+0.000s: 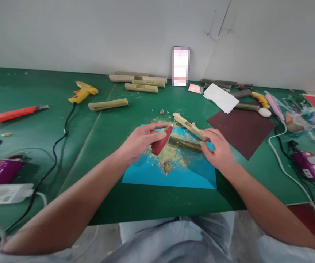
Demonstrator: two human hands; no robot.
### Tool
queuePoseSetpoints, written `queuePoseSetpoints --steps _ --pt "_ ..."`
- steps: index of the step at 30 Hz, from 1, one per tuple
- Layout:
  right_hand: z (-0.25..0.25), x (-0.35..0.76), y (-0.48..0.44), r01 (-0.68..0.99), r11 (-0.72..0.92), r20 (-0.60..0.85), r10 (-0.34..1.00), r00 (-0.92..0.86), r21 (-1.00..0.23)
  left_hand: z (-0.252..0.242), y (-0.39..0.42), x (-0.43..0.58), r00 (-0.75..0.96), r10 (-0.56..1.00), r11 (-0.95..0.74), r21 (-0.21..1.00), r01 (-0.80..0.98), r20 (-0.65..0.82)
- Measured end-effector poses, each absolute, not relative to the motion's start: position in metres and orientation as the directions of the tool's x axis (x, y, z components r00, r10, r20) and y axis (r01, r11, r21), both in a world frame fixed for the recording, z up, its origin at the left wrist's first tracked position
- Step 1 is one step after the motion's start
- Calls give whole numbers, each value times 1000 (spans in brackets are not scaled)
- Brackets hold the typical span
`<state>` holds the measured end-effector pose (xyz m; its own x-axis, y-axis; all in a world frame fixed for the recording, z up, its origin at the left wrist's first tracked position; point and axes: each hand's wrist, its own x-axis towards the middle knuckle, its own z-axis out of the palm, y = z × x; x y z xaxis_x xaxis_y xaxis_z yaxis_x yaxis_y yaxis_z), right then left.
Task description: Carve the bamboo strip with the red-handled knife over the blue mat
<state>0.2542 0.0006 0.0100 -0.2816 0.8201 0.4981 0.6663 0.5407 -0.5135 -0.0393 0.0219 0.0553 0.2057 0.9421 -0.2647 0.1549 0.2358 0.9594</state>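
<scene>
Pale bamboo piece (pixel 189 126): here it is, just right of the frame's centre, aslant above the shavings, its cut-outs turned upward, presumably so the carver can see into them.
Right hand (pixel 219 148): fingers and thumb closed round the lower right end of that piece, a narrow grip that leaves most of its length free, likely to give the tool room.
Red-handled carving tool (pixel 161 141): near the middle of the frame, metal tip pointing up towards the bamboo's far end; whether tip and bamboo touch, I can't tell from here.
Left hand (pixel 141 142): pinching the tool's handle between thumb and fingers, pressed together high up by the metal, which I'd say is for fine control.
Dark bamboo piece (pixel 183 143): lying just below the pale one, its right end by the right thumb; contact there is unclear.
Blue sheet (pixel 146 176): spread beneath both hands at lower centre, dusted with shavings (pixel 173 160), probably there to catch them.
Slotted bamboo tube (pixel 141 88): upper centre, grouped with others by the wall, seemingly out of the way.
Phone (pixel 181 67): propped upright at top centre, facing the worker, perhaps for easy viewing.
Yellow glue gun (pixel 82 94): upper left, well apart from both hands.
</scene>
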Motion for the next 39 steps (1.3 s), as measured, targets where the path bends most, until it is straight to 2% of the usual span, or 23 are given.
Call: queuePoseSetpoints --steps 3,5,8,11,18,24,29,34,39 --pt "16 250 -5 642 575 532 795 -292 -507 57 15 -32 272 926 227 961 156 -262" --pt "22 244 -8 658 612 538 765 -354 -438 57 12 -29 311 910 231 958 167 -274" --pt "28 234 -8 752 571 422 801 -424 -328 56 10 -26 334 900 222 954 200 -280" --pt "26 228 -4 818 498 284 860 -424 -289 56 9 -25 303 911 223 952 211 -281" --pt "11 224 1 855 470 214 878 -428 -219 57 10 -27 279 920 247 960 133 -275" --pt "12 227 1 861 431 196 900 -390 -270 53 14 -32 351 897 249 963 98 -268" --pt "10 236 3 855 424 220 902 -371 -297 55 15 -34 289 928 222 972 75 -234" --pt "7 240 6 780 478 192 878 -439 -403 58 19 -40 238 941 212 967 142 -241" --pt "11 242 10 734 487 170 868 -466 -473 53 26 -45 69 989 124 990 63 -129"
